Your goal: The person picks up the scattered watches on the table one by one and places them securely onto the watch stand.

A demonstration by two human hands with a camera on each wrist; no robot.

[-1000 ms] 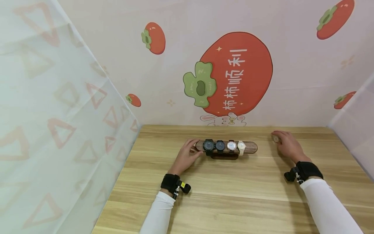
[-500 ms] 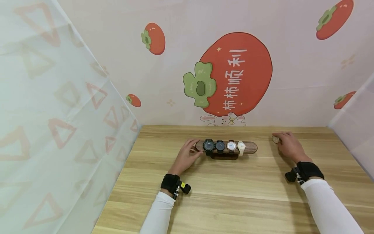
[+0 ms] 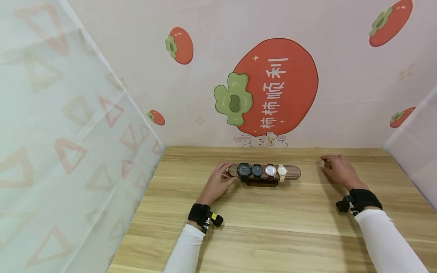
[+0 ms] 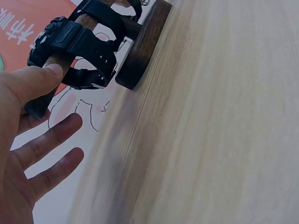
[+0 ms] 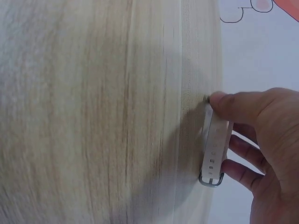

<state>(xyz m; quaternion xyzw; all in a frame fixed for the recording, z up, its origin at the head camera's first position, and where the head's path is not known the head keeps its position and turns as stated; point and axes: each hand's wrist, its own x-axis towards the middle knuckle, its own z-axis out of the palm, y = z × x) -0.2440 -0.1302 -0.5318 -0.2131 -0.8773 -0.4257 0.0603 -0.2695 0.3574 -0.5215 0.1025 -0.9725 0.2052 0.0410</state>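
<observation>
A dark wooden watch stand (image 3: 293, 172) carries a row of several wristwatches. From the left they are a chunky black watch (image 3: 244, 170), a smaller black watch (image 3: 257, 170), a white-dial watch (image 3: 271, 170) on a brown strap and a cream watch (image 3: 282, 170). My left hand (image 3: 216, 183) holds the stand's left end, thumb on the near side; in the left wrist view two fingers extend free. To the right of the stand, my right hand (image 3: 339, 171) pinches another pale-strapped watch (image 5: 214, 151). Its strap holes and metal buckle hang below the thumb; its dial is mostly hidden.
The stand's base (image 4: 143, 49) rests on a light wood table (image 3: 266, 227). Behind the table rises a wall sheet (image 3: 348, 125) with printed persimmons; another patterned sheet (image 3: 51, 132) hangs at the left.
My right hand has shifted slightly right and toward me with the pale watch, whose dial has turned more edge-on. My left hand and the stand have stayed put.
</observation>
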